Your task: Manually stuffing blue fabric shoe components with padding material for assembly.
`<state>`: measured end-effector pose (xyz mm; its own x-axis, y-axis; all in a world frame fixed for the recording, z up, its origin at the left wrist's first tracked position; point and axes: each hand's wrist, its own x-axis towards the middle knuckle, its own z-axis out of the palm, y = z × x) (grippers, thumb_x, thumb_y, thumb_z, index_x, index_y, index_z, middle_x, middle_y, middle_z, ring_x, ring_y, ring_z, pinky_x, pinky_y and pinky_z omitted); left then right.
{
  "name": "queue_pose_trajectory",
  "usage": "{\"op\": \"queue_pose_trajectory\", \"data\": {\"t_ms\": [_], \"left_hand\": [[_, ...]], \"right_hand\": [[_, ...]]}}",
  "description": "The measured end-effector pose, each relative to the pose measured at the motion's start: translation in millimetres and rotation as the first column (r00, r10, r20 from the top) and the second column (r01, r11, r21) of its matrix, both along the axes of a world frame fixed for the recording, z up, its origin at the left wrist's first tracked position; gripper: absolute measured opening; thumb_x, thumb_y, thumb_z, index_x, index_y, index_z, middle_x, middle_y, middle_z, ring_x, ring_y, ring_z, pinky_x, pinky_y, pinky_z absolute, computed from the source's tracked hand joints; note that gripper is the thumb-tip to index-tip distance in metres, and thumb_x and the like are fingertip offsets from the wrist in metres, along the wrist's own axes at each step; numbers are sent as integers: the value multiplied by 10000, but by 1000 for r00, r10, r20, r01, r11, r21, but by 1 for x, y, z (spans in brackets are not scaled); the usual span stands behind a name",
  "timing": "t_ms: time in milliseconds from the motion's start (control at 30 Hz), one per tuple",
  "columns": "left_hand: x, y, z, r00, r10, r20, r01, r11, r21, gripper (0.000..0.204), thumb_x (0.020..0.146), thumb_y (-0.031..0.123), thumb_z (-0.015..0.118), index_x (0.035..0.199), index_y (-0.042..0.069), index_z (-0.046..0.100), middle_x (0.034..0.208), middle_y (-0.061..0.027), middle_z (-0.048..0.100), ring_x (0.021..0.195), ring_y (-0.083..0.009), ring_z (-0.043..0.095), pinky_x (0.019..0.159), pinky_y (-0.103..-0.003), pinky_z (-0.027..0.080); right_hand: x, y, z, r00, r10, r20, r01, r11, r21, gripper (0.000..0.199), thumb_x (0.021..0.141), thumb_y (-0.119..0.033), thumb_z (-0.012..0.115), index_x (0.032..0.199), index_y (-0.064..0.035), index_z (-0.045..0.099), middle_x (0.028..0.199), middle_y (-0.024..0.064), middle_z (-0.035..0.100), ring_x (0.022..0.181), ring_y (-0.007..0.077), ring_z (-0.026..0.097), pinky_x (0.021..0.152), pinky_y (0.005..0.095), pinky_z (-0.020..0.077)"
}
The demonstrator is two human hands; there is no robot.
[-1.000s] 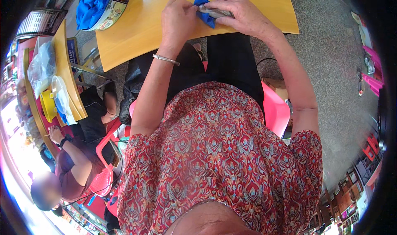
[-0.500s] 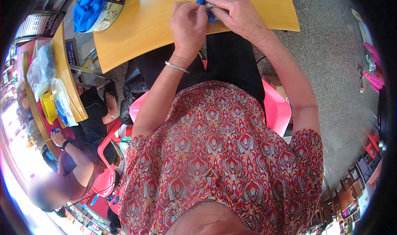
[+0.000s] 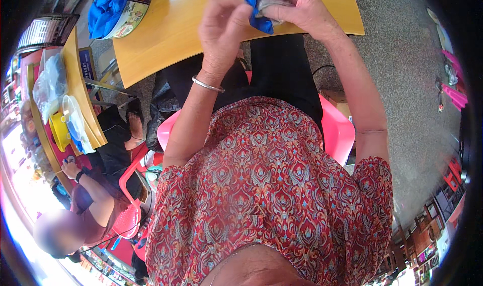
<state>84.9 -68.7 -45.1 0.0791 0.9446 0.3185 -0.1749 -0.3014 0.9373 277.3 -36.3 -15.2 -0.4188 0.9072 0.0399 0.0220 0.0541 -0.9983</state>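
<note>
A small piece of blue cloth (image 3: 260,25) with a greyish-white inner side (image 3: 271,5) is held above the near edge of the table. My right hand (image 3: 307,11) grips it from the right, thumb on the pale side and fingers behind. Just left of the cloth is my left hand (image 3: 221,29), its fingers bent and smeared by motion. Its thumb is close to the blue edge; whether it touches cannot be made out.
A round printed tub (image 3: 132,19) heaped with blue cloth pieces (image 3: 108,9) stands on the yellow wooden table (image 3: 171,39) at left. Another person (image 3: 95,200) sits at a second table on the left, near a yellow container (image 3: 60,131) and plastic bags (image 3: 50,79).
My left hand has moved left, away from its pinch at the cloth. The cloth has opened out in my right hand, showing more blue and its pale side.
</note>
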Motion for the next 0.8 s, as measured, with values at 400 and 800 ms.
{"op": "queue_pose_trajectory", "data": {"t_ms": [400,800], "left_hand": [[8,-11,18,953,-47,300,179,884,-432,309,1005,221,517,1178,-33,561,1095,-109,643,970,-186,648,904,-370,545],[0,-23,29,951,20,310,149,846,-512,395,998,316,535,1193,-27,543,1062,-122,646,874,-177,653,801,-347,569]], "right_hand": [[-19,-13,2,980,-199,-10,196,955,224,402,841,-67,670,1223,9,570,1041,75,643,923,141,640,792,282,535],[-22,-20,4,982,-190,24,187,978,98,429,851,-67,665,1253,12,536,985,72,635,862,116,627,769,252,529]]}}
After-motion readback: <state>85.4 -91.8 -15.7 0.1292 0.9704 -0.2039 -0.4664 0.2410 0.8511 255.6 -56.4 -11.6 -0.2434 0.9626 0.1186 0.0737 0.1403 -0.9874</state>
